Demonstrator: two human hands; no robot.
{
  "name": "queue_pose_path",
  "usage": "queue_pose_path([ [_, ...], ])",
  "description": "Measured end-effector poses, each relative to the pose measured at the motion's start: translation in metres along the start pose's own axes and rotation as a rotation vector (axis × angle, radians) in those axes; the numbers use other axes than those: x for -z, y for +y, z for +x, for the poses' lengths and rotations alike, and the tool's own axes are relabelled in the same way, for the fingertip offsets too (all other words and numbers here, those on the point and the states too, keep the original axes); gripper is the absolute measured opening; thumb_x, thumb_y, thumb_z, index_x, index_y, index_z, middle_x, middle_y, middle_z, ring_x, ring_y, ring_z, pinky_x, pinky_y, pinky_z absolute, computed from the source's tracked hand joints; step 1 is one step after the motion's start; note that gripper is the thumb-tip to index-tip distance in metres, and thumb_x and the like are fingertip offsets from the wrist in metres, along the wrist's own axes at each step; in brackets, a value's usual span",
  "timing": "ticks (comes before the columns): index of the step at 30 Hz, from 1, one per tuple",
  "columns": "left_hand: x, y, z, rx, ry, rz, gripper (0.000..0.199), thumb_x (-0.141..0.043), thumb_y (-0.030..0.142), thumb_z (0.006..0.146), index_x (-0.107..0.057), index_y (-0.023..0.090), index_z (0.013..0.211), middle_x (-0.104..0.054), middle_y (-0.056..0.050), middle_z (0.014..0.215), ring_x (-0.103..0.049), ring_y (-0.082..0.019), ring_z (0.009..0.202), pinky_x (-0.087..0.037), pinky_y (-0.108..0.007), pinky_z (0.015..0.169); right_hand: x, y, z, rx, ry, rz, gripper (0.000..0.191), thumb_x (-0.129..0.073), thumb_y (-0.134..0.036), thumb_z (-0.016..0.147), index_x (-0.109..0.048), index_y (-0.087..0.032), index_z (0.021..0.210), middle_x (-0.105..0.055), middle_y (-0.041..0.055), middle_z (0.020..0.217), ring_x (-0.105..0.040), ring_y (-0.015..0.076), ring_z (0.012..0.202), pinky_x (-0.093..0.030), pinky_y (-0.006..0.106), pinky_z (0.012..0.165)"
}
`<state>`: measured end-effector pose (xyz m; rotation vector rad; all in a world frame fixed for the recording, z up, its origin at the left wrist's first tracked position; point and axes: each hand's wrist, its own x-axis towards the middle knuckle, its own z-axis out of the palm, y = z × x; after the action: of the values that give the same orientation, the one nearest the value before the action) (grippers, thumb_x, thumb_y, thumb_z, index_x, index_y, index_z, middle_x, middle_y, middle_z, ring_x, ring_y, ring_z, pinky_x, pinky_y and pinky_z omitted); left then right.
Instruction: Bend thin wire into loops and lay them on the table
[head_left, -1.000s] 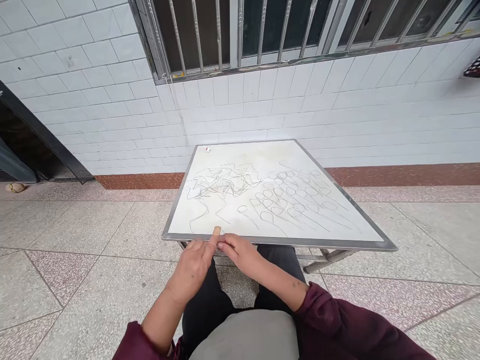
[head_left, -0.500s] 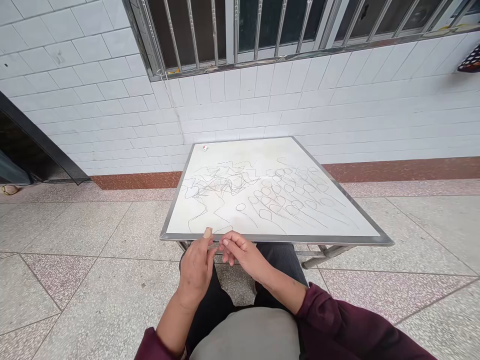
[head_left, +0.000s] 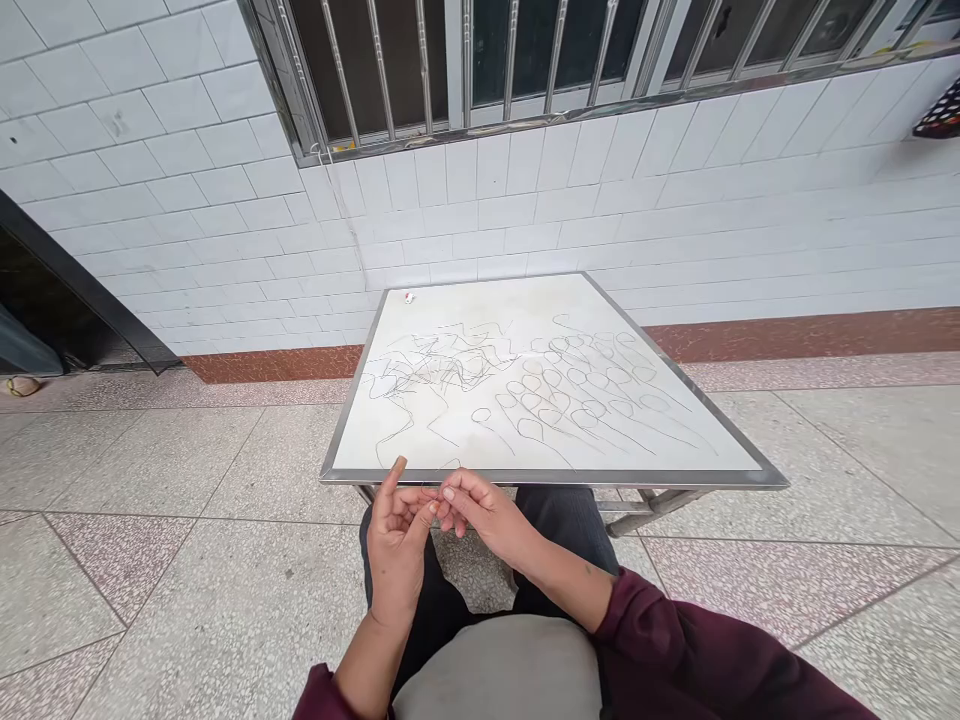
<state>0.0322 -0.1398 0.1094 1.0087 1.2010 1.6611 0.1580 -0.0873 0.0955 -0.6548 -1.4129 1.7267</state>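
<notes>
Left hand, more palm-up than before, beside right hand with thin wire

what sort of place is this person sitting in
Probably a paved courtyard or porch beside a building, though it could be a covered passage: a barred window sits in a white tiled wall, above a speckled terrazzo-like floor.
</notes>
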Motion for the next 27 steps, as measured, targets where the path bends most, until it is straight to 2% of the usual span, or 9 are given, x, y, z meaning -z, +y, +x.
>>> queue_pose_path([
  [6,-0.003,-0.001,-0.004,-0.005,0.020,-0.013,0.064,-0.071,0.022,0.076,-0.044,0.024,0.134,-0.066,-0.001,0.088,-0.063,-0.012,0.074,-0.054,-0.028,0.071,-0.006,0.000,-0.001,0.001,0.077,0.045,0.032,-0.057,-0.051,0.086,-0.054,-0.019,0.082,-0.058,-0.0022,0.071,-0.057,0.0107,0.062,-0.042,0.023,0.052],
  [11,-0.004,-0.003,-0.006,0.003,0.096,-0.049,0.059,-0.071,0.026,0.076,-0.049,0.024,0.131,-0.066,0.000,0.083,-0.065,-0.015,0.082,-0.053,-0.030,0.079,-0.007,0.003,-0.002,0.011,0.054,0.040,0.032,-0.054,-0.051,0.088,-0.055,-0.019,0.083,-0.060,-0.0007,0.074,-0.057,0.0111,0.064,-0.043,0.024,0.054],
  [14,-0.004,-0.005,-0.006,0.000,0.129,-0.069,0.055,-0.070,0.026,0.077,-0.051,0.025,0.129,-0.066,0.002,0.080,-0.064,-0.012,0.078,-0.051,-0.028,0.080,-0.009,0.005,-0.002,0.013,0.059,0.040,0.033,-0.055,-0.052,0.087,-0.055,-0.019,0.082,-0.060,-0.0001,0.075,-0.057,0.0120,0.065,-0.043,0.025,0.055],
  [17,-0.006,-0.006,-0.005,-0.021,0.155,-0.106,0.052,-0.068,0.024,0.080,-0.051,0.024,0.128,-0.064,0.003,0.078,-0.062,-0.010,0.073,-0.050,-0.026,0.078,-0.011,0.005,-0.002,0.040,0.065,0.008,0.032,-0.055,-0.051,0.087,-0.056,-0.020,0.081,-0.059,-0.0001,0.076,-0.055,0.0126,0.068,-0.043,0.026,0.061],
  [20,-0.009,-0.006,-0.005,-0.041,0.159,-0.150,0.051,-0.068,0.024,0.080,-0.050,0.023,0.128,-0.062,0.002,0.078,-0.063,-0.012,0.077,-0.050,-0.027,0.079,-0.014,0.002,-0.003,0.053,0.061,0.018,0.029,-0.054,-0.048,0.088,-0.055,-0.020,0.079,-0.058,-0.0009,0.076,-0.053,0.0130,0.071,-0.042,0.028,0.068],
  [24,-0.009,-0.005,-0.006,-0.073,0.172,-0.118,0.050,-0.069,0.023,0.080,-0.050,0.024,0.126,-0.062,0.003,0.078,-0.064,-0.014,0.084,-0.049,-0.029,0.083,-0.016,-0.003,-0.005,-0.014,0.068,0.151,0.023,-0.058,-0.044,0.087,-0.052,-0.022,0.085,-0.059,0.0001,0.086,-0.053,0.0140,0.080,-0.041,0.028,0.072],
  [27,-0.008,-0.004,-0.006,-0.082,0.198,-0.077,0.048,-0.068,0.024,0.080,-0.051,0.025,0.125,-0.061,0.003,0.080,-0.063,-0.013,0.082,-0.049,-0.028,0.082,-0.017,-0.007,-0.006,-0.063,0.078,0.206,0.023,-0.059,-0.044,0.086,-0.052,-0.022,0.089,-0.060,0.0009,0.090,-0.053,0.0137,0.080,-0.041,0.028,0.072],
])
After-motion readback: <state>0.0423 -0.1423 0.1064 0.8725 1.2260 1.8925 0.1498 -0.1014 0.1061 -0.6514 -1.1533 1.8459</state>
